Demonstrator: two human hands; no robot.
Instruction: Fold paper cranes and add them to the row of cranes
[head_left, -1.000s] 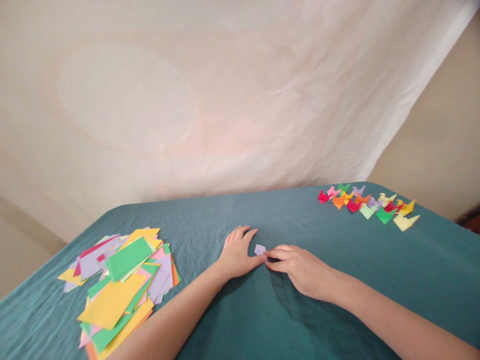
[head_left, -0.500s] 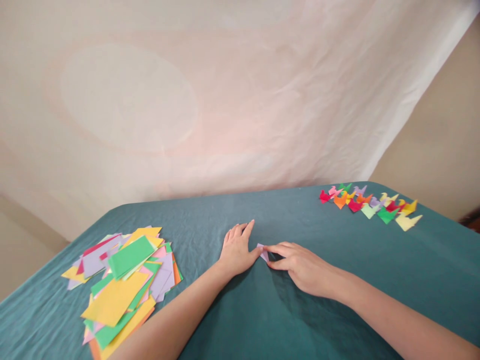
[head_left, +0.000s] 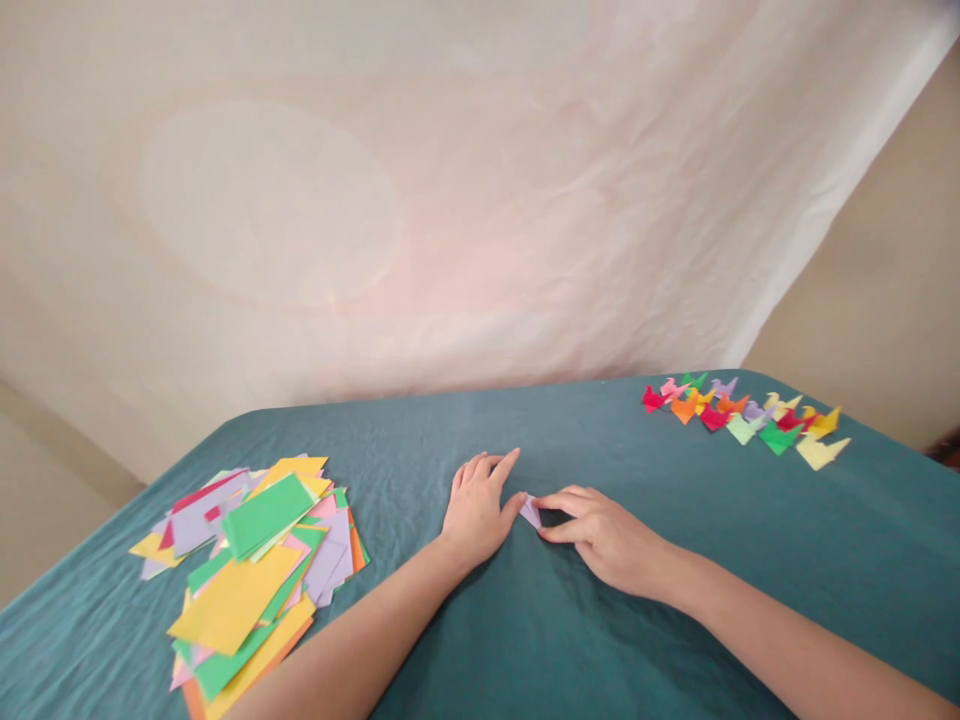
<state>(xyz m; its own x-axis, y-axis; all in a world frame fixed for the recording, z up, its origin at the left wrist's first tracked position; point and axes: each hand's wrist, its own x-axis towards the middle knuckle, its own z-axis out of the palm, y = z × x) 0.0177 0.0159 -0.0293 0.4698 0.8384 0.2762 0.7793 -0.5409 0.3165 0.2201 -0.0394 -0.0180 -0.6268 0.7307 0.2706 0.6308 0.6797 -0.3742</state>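
A small folded lilac paper piece [head_left: 530,511] lies on the teal tablecloth [head_left: 675,600] between my two hands. My left hand [head_left: 478,508] rests flat on the cloth with fingers stretched out, its thumb tip touching the paper's left edge. My right hand [head_left: 604,535] pinches the paper from the right with thumb and forefinger, the other fingers curled under. Most of the paper is hidden by the fingertips.
A loose heap of coloured paper rectangles [head_left: 247,560] lies at the near left of the table. A row of several small folded paper figures [head_left: 742,420] in mixed colours stands at the far right. A pale wrinkled cloth backdrop [head_left: 450,200] hangs behind the table.
The lilac paper showed as a flat square above the fingers a second ago; now it is folded smaller and pinched lower. My left fingers have straightened.
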